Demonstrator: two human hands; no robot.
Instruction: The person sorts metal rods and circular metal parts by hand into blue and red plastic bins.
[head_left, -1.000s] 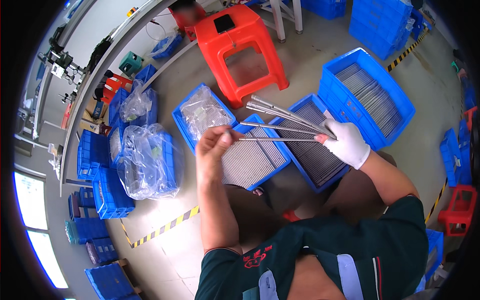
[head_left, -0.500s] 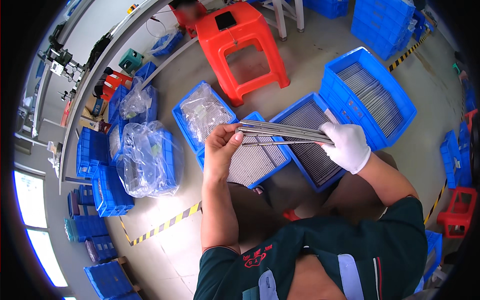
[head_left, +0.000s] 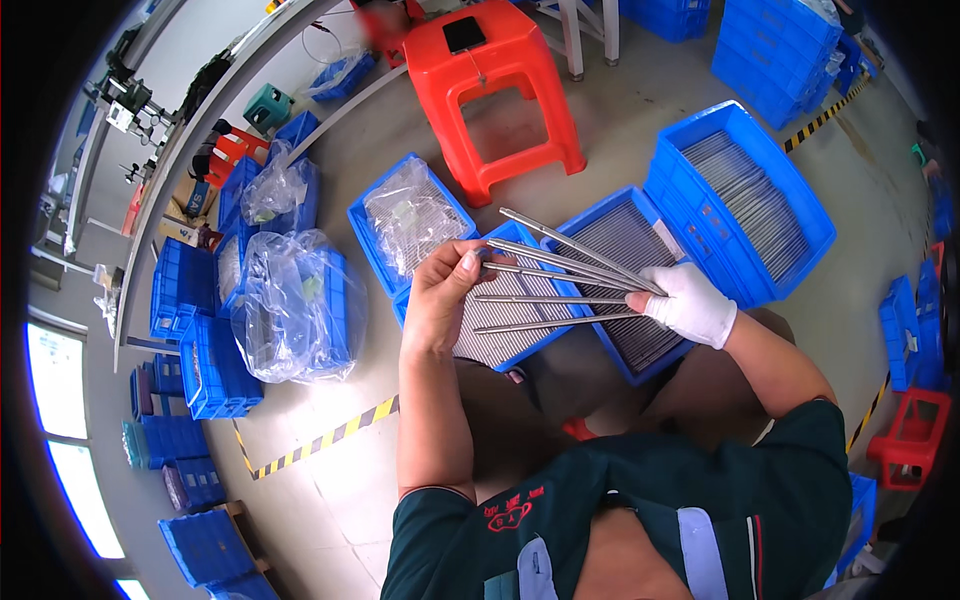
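Observation:
Several slim metal rods (head_left: 550,299) are spread like a fan in front of me. My right hand (head_left: 692,304), in a white glove, is closed round their right ends. At the left, my bare left hand (head_left: 437,296) pinches near the far ends of some rods, thumb against fingers; the exact contact is partly hidden. The two lowest rods stick out free of the left hand. Beneath the rods are two blue crates holding rows of similar rods, a left crate (head_left: 540,345) and a right crate (head_left: 640,376).
Another blue crate of rods (head_left: 690,212) stands tilted at the right. Beyond my left hand is a plastic-covered crate (head_left: 366,236). A red stool (head_left: 470,62) bears a dark flat device (head_left: 464,35). More bagged crates (head_left: 340,315) line the left.
The rods have gone from a tight bundle to a spread fan, with the lower ones swung toward me. Both hands remain in nearly the same place.

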